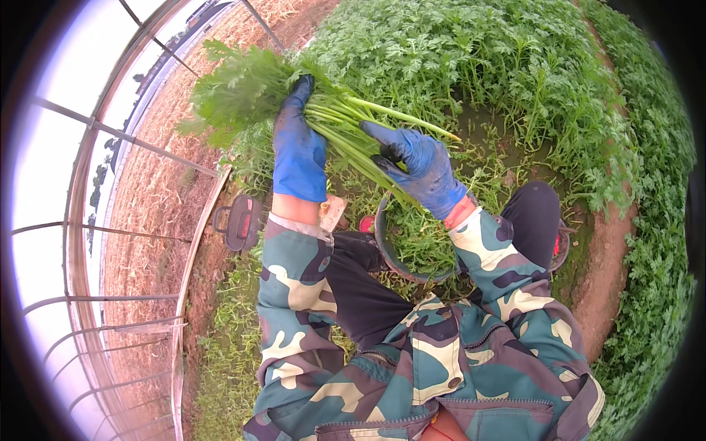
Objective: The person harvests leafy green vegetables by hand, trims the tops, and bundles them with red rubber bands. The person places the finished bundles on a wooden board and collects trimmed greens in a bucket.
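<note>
A bunch of leafy greens [347,124], apparently garland chrysanthemum, lies slantwise in front of me, leaves to the upper left and pale stems to the lower right. My left hand [300,138], in a blue rubber glove, is closed around it just below the leaves. Over the stem ends is my right hand [422,165], gloved in dirty blue with dark fingertips. Its fingers are bent and partly spread; whether they pinch any stem is unclear. One thicker stem [408,117] with a brownish tip sticks out beyond the others. Below the right hand, a dark round tub [389,254] contains loose green trimmings [419,242].
Dense growing greens [496,49] fill the bed ahead and right, beside a bare soil strip [604,281]. A dark handled case or container [242,223] sits on the left, near a small pale board [332,212]. A greenhouse frame [94,124] curves along the left.
</note>
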`<state>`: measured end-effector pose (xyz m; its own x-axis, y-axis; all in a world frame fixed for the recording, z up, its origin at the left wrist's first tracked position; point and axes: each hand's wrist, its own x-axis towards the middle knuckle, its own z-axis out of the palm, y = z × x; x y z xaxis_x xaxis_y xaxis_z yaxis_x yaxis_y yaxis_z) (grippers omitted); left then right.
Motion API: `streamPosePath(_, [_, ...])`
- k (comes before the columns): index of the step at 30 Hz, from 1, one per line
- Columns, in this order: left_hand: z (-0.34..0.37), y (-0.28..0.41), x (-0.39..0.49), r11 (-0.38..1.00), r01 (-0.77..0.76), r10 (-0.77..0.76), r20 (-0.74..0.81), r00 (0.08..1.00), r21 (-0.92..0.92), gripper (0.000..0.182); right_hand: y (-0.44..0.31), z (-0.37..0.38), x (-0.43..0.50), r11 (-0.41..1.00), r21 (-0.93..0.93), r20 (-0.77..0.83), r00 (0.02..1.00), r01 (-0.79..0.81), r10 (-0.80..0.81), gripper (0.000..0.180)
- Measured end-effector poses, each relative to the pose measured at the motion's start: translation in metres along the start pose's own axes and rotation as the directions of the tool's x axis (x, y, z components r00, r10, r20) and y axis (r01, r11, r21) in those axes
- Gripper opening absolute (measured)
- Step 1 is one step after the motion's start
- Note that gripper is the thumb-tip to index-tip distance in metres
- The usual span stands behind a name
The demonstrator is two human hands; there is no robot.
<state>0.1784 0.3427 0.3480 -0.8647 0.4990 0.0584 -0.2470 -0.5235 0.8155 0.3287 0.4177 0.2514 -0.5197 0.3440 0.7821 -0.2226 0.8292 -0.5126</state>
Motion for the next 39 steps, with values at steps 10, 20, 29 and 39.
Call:
streamPosePath(10, [-0.002, 0.002, -0.004, 0.997, 0.079, -0.079, -0.005, 0.997, -0.023, 0.022, 0.000, 0.011, 0.002, 0.991, 0.101, -0.084, 0.992, -0.084, 0.093, 0.033])
streamPosePath(20, [-0.010, -0.017, -0.009, 1.000, 0.028, -0.028, -0.054, 0.998, 0.012, 0.023, -0.009, 0.021, 0.002, 0.819, 0.508, 0.008, 0.952, -0.268, 0.307, 0.027])
streamPosePath(29, [-0.030, 0.001, 0.016, 0.998, 0.003, -0.005, -0.036, 0.999, -0.060, 0.022, 0.029, -0.058, -0.038, 0.425, 0.712, 0.188, 0.735, -0.559, 0.652, 0.022])
streamPosePath(39, [-0.047, 0.034, 0.038, 0.982, -0.074, 0.102, 0.159, 0.982, -0.172, 0.017, 0.053, -0.047, -0.122, 0.664, 0.357, 0.378, 0.751, -0.657, 0.540, 0.026])
